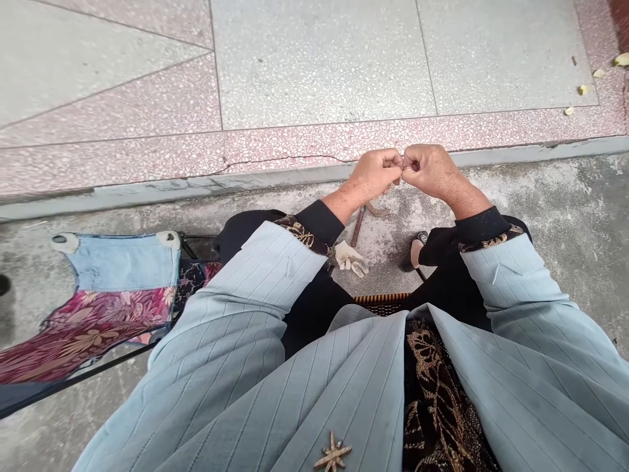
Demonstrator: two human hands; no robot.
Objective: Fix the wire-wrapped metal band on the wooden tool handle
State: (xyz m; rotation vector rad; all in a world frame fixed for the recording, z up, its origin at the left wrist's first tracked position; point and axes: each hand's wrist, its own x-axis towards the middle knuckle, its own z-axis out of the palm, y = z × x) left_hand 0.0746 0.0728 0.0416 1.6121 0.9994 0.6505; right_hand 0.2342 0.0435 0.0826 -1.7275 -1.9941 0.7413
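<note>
My left hand (374,177) and my right hand (432,174) are raised together in front of me, fingers curled. Their fingertips meet around a small thing (405,164) that is too small to name. Below them on the concrete lies a rusty metal tool (358,226), perhaps pincers, with its upper end hidden behind my hands. A pair of white work gloves (350,258) lies nearer me, just under my left wrist. Neither hand touches the tool or the gloves.
I sit above rough concrete, with my black shoe (415,250) near the gloves. A folding chair (118,295) with denim and floral fabric stands at left. Beyond my hands rises a cracked pink terrazzo step (275,157), with dry leaves (621,59) at far right.
</note>
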